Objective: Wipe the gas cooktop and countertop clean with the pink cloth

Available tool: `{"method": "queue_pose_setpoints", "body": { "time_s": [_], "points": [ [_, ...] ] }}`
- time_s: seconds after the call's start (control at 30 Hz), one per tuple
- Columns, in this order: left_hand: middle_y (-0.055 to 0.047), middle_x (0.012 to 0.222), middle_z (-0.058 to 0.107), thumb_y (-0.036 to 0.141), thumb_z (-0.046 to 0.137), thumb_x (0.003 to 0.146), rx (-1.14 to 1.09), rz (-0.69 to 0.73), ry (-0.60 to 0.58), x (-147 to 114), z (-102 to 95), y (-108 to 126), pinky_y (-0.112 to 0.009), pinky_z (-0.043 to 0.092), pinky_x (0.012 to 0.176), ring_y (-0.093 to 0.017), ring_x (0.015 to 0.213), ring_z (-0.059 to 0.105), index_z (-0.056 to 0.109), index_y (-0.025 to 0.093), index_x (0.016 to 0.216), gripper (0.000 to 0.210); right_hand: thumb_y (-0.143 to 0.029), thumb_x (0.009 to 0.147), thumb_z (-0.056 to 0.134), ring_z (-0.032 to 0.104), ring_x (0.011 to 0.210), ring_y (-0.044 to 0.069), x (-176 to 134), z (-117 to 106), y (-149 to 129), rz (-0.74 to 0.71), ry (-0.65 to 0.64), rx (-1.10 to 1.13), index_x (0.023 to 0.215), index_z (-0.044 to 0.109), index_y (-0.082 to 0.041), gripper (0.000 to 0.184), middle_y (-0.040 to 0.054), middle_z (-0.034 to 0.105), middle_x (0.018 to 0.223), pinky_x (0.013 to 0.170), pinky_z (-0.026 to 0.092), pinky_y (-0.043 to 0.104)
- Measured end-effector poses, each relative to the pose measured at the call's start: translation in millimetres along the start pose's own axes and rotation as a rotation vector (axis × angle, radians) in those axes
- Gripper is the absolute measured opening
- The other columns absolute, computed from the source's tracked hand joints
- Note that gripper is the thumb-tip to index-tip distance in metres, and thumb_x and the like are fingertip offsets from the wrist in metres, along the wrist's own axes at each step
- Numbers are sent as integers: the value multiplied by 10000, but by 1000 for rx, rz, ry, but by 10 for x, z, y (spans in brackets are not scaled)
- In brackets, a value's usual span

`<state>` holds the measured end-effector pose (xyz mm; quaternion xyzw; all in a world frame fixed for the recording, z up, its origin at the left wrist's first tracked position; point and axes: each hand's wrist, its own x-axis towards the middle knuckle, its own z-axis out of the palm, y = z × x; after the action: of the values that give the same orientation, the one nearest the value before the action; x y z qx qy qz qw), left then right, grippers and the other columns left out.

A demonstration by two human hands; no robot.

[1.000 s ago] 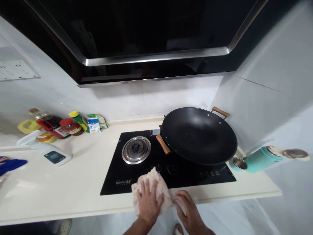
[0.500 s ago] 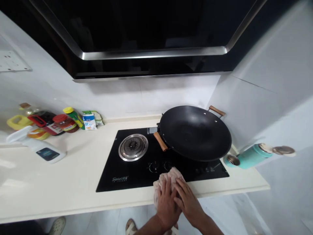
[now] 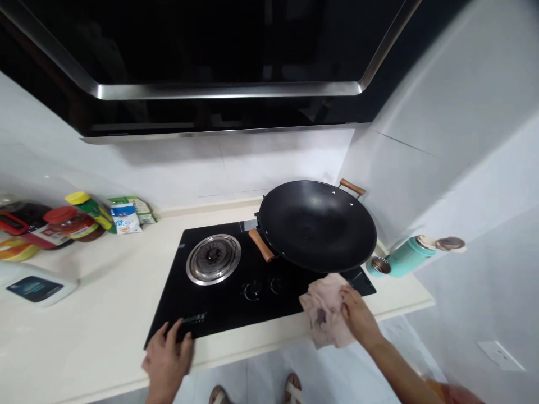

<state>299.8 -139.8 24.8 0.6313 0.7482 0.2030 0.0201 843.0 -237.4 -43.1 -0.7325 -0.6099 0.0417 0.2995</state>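
The pale pink cloth [image 3: 322,303] lies at the right part of the front edge of the black glass cooktop [image 3: 261,311], partly on the glass and partly on the countertop [image 3: 105,314], its lower end reaching the counter edge; a dark patch marks its middle. The right hand [image 3: 361,317] is clamped on the right side of the cloth, fingers curled over it; the left hand [image 3: 166,359] holds nothing, fingers spread, at the front left corner of the cooktop, beside the printed logo [image 3: 193,318].

The black wok [image 3: 315,227] sits over the right side of the cooktop, behind the cloth; its wooden handles [image 3: 261,246] project front-left and rear-right; the round burner [image 3: 213,259] on the left is uncovered; two control knobs [image 3: 252,290] stand between burner and cloth; a turquoise flask [image 3: 408,259] and a small cup [image 3: 380,266] stand right of the cooktop.
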Motion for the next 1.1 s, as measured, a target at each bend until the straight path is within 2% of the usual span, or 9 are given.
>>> {"method": "queue_pose_setpoints", "body": {
  "time_s": [0.17,0.3,0.4,0.57,0.67,0.77,0.9,1.0,1.1],
  "points": [
    [-201,1489,524,525,242,1019,113,-132,-68,169,-148,-268,-604,382,1139,-369,1411,466,591,184,1380,607,-360,947,402,495,1425,344,263,-255,372,234,-1,-160,1472,531,-132,587,195,583,1461,1194,405,551],
    [-192,1514,508,544,241,1008,144,-157,-81,171,-120,-192,-592,360,1163,-365,1412,471,555,190,1422,629,-551,980,406,204,1581,431,321,-141,-13,265,-83,-343,1553,477,-153,701,214,350,1656,1230,249,643],
    [-191,1515,511,548,234,1003,150,-155,-94,170,-128,-154,-599,370,1158,-379,1407,480,557,186,1423,642,-567,1007,398,119,1595,448,260,9,-431,269,-100,-405,1558,490,-185,676,199,298,1684,1219,208,669],
    [-215,1519,510,560,200,1002,150,-165,-113,183,-175,-120,-639,372,1157,-416,1417,472,565,164,1428,686,-517,979,550,167,1581,422,-30,308,-1339,-57,-277,-208,1537,519,-291,603,116,384,1654,1246,174,633],
    [-220,1509,524,580,196,999,141,-181,-117,196,-189,-107,-652,373,1159,-428,1417,474,579,172,1418,699,-650,944,599,132,1593,401,-193,469,-1935,-257,-402,-42,1555,482,-295,717,100,354,1677,1278,108,598],
    [-225,1518,519,609,189,992,131,-186,-124,214,-198,-104,-657,366,1169,-442,1428,465,582,176,1422,726,-686,965,571,110,1608,343,-219,531,-2253,-437,-526,51,1535,488,-331,677,53,344,1692,1295,80,536],
    [-225,1529,513,624,176,989,136,-195,-154,233,-209,-107,-655,361,1177,-451,1437,459,571,175,1438,748,-724,953,578,214,1581,325,-210,433,-1953,-473,-553,52,1489,535,-362,649,43,443,1641,1278,111,528],
    [-217,1531,514,612,197,992,148,-196,-155,236,-200,-112,-653,365,1174,-444,1439,460,572,183,1435,721,-640,883,722,288,1541,393,-330,230,-1280,-338,-513,-101,1480,562,-376,671,74,493,1607,1234,137,617],
    [-216,1530,516,585,239,995,150,-186,-133,231,-183,-118,-657,362,1174,-428,1431,468,576,189,1425,675,-367,818,807,271,1543,421,-500,-100,-449,-226,-414,-348,1498,550,-392,727,89,496,1602,1206,134,672]
  ]
}}
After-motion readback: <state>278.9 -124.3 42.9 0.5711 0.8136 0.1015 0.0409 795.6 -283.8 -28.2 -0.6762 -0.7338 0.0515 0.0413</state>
